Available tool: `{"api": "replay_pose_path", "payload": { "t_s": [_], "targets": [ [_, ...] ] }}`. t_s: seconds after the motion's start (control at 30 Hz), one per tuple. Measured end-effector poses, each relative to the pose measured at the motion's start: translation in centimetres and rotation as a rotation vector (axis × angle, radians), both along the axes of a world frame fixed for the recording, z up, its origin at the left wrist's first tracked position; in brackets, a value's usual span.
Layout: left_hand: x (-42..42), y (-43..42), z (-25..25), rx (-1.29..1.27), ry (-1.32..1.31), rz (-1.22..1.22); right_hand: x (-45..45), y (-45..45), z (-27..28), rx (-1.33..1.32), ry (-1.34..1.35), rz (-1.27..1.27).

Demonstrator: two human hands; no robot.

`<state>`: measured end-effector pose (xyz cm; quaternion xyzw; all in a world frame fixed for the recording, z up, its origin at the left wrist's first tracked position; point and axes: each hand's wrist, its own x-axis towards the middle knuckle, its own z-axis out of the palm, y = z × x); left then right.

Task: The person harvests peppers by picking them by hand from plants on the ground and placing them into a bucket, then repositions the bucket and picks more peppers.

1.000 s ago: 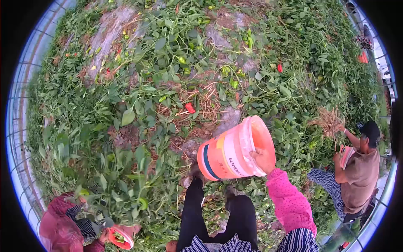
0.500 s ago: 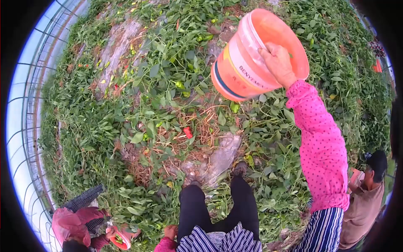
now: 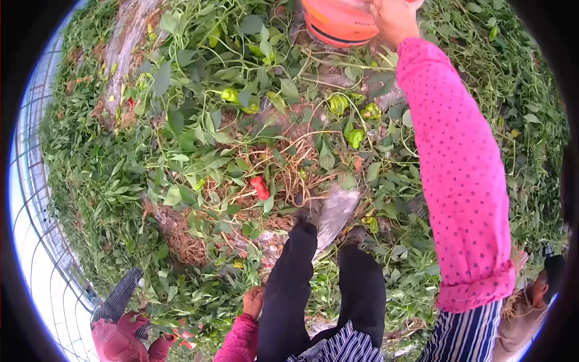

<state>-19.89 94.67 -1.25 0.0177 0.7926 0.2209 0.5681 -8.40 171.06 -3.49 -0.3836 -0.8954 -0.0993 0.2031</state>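
At the top edge of the view, my right hand (image 3: 395, 21) is closed on the orange bucket (image 3: 338, 23). Most of the bucket is cut off by the frame, and its inside is hidden. My right arm stretches forward over the plants in a pink dotted sleeve. Low in the view, my left hand (image 3: 254, 301) is beside my left leg with its fingers curled. Whether it holds anything is not visible. Between my feet and the bucket lies a red pepper (image 3: 260, 187) among dry stems. Green peppers (image 3: 355, 137) hang or lie on the low plants beyond it.
Leafy plants cover the ground, with a strip of plastic film (image 3: 339, 211) by my feet. One person in pink (image 3: 120, 341) bends at lower left; another in brown (image 3: 520, 323) is at lower right. A curved greenhouse frame (image 3: 36, 217) runs along the left.
My right hand has carried the bucket farther forward, partly out of view. My left hand has come farther into view beside my leg. My legs have shifted, with the left foot farther forward.
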Motion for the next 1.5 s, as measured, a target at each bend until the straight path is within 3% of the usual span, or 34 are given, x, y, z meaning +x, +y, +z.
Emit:
{"api": "replay_pose_path", "payload": {
  "t_s": [0.03,0.07,0.13,0.23,0.3,0.33,0.37,0.4,0.47,0.53,0.57,0.6,0.67,0.73,0.8,0.9,1.0,1.07,1.13,1.2,1.27,1.33,1.4,1.47,1.5],
  "targets": [
    [-1.3,3.6,0.7,0.032,0.020,-0.061,-2.0,1.2,0.4,-0.075,0.039,-0.043],
    [-2.1,8.1,1.6,0.038,-0.011,0.014,-2.9,2.1,0.5,0.055,0.124,0.037],
    [-3.6,11.9,-0.1,0.052,-0.038,0.052,-4.2,1.8,1.5,0.025,0.034,-0.036],
    [-5.7,17.5,-3.4,0.211,0.020,-0.097,-3.9,1.0,0.7,0.167,0.208,-0.002],
    [-6.1,23.2,-4.6,0.225,0.157,-0.445,-2.4,-1.5,0.3,0.077,0.399,0.142],
    [-5.9,25.6,-5.6,0.227,0.160,-0.456,-0.9,-3.3,-1.3,0.097,0.391,0.109],
    [-5.5,28.3,-6.8,0.376,0.264,-0.581,0.5,-5.4,-3.3,0.123,0.388,0.080],
    [-4.9,30.5,-8.0,0.519,0.365,-0.707,1.9,-8.1,-4.2,-0.080,0.551,0.147],
    [-3.4,34.5,-10.8,0.651,0.385,-0.821,5.2,-13.9,-10.4,-0.438,0.464,0.184],
    [-1.2,37.9,-13.7,0.690,0.374,-0.916,7.6,-19.0,-14.4,-0.970,-0.032,0.124],
    [0.0,39.3,-15.0,0.731,0.379,-0.979,9.0,-21.4,-18.1,-0.849,-0.132,0.186],
    [1.0,40.6,-16.0,0.772,0.385,-1.044,9.8,-22.6,-18.9,-0.939,-0.408,0.176],
    [2.5,42.3,-17.4,0.824,0.478,-1.145,11.4,-25.0,-21.8,-0.652,-0.339,0.213],
    [3.7,44.1,-18.3,0.894,0.568,-1.231,11.4,-25.4,-20.4,-0.780,-0.488,0.111],
    [4.2,45.4,-18.9,0.961,0.576,-1.278,11.9,-26.6,-19.9,-0.665,-0.444,0.119],
    [4.4,47.8,-21.5,1.046,0.549,-1.337,14.1,-27.2,-19.4,-0.739,-0.524,0.110],
    [4.5,48.8,-23.7,1.031,0.451,-1.331,17.3,-28.1,-19.3,-0.686,-0.114,-0.169],
    [4.1,48.7,-24.8,0.900,0.362,-1.391,18.7,-27.5,-17.8,-0.857,0.261,-0.362],
    [3.2,47.8,-26.2,0.931,0.267,-1.321,19.9,-27.4,-17.6,-1.077,0.516,-0.525],
    [2.3,46.9,-26.7,0.705,0.038,-1.258,20.7,-27.5,-17.8,-1.349,0.744,-0.568],
    [1.9,46.4,-26.9,0.790,0.072,-1.253,20.9,-27.2,-17.2,-1.375,0.672,-0.544],
    [1.8,46.4,-24.7,0.952,0.061,-0.933,20.0,-26.8,-14.9,-1.674,0.848,-0.751],
    [1.7,47.2,-22.7,1.021,0.098,-0.884,19.9,-26.9,-14.9,-1.708,0.988,-0.796],
    [2.1,48.5,-20.9,1.227,0.399,-0.882,20.5,-26.4,-15.5,-1.716,1.005,-0.819],
    [2.7,49.1,-20.2,1.289,0.421,-0.840,20.1,-25.7,-14.5,-1.712,0.978,-0.846]
  ]
}}
